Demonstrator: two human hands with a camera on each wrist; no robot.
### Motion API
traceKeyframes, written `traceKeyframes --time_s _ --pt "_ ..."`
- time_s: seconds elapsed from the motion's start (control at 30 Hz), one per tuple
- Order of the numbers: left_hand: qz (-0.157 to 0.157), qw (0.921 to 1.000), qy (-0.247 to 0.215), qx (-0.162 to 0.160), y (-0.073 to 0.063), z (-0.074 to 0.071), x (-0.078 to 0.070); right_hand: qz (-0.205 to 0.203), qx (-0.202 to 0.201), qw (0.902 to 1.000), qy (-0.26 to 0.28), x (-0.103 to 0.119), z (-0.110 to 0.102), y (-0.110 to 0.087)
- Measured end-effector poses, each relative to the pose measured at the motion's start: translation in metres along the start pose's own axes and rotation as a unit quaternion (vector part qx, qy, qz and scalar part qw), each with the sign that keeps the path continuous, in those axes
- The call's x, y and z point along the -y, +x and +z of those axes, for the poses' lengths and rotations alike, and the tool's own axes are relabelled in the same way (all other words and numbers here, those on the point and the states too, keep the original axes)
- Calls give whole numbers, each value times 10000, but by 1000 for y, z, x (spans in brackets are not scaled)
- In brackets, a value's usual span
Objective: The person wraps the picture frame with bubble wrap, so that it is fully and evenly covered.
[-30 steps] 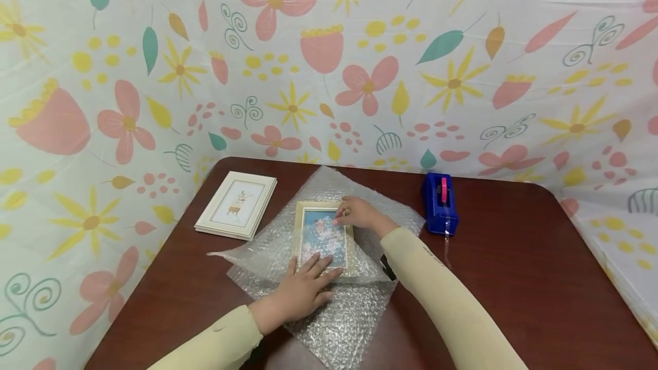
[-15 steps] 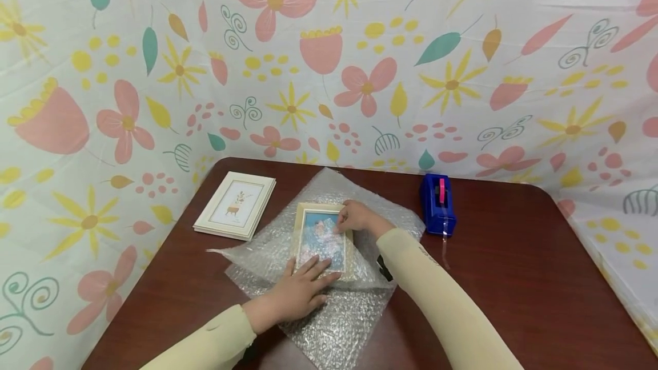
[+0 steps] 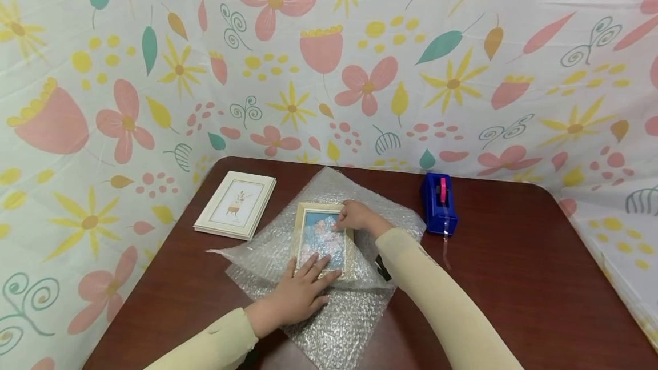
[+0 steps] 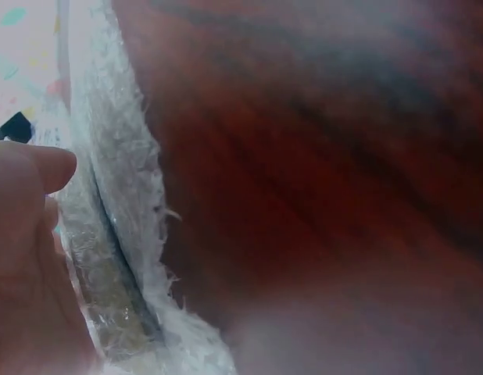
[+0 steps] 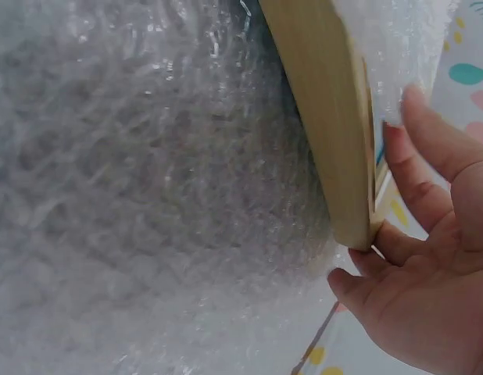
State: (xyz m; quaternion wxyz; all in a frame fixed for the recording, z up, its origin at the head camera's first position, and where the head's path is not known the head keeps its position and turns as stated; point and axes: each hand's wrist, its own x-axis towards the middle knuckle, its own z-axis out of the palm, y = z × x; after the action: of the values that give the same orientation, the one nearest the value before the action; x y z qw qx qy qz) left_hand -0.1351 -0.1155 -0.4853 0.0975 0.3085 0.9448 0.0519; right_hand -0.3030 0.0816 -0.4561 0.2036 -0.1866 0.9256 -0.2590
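Note:
A pale wooden picture frame (image 3: 299, 230) with a blue picture lies on bubble wrap (image 3: 345, 324), and a corner of the wrap is folded up over its face. My left hand (image 3: 298, 296) rests with spread fingers on the lower part of the frame and the folded wrap. At the upper right, my right hand (image 3: 360, 216) has curled fingers over the picture and seems to pinch the tip of the folded wrap. In the right wrist view, its lower fingers (image 5: 357, 287) touch the frame's corner. The pinched spot is mostly hidden.
A stack of white picture frames (image 3: 236, 205) lies on the left of the brown table (image 3: 514, 261). A blue tape dispenser (image 3: 438, 204) stands at the back right, a strip of clear tape hanging from its front. A flowered cloth hangs behind the table.
My right fingers have shifted slightly and curled in more over the folded wrap's tip. The left hand stays pressed on the frame with almost no movement.

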Motion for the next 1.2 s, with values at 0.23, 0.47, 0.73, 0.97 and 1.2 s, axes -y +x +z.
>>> traceKeyframes --time_s 0.23,0.47,0.73,0.97,1.2 --pt "-181 9995 -221 -156 7 -2 -2 -575 -242 9972 -419 1 1 -3" --pt "-309 9985 0 -460 24 -1 -1 -606 -441 9937 -833 2 3 -1" --pt "-878 9949 -349 -363 38 -2 5 -346 -605 9913 -1113 4 12 4" --pt "-1086 9933 -282 -293 41 2 8 -358 -658 9924 -975 4 13 7" --pt "-1045 9937 -375 -150 42 1 7 -498 -564 9964 -402 -9 4 9"
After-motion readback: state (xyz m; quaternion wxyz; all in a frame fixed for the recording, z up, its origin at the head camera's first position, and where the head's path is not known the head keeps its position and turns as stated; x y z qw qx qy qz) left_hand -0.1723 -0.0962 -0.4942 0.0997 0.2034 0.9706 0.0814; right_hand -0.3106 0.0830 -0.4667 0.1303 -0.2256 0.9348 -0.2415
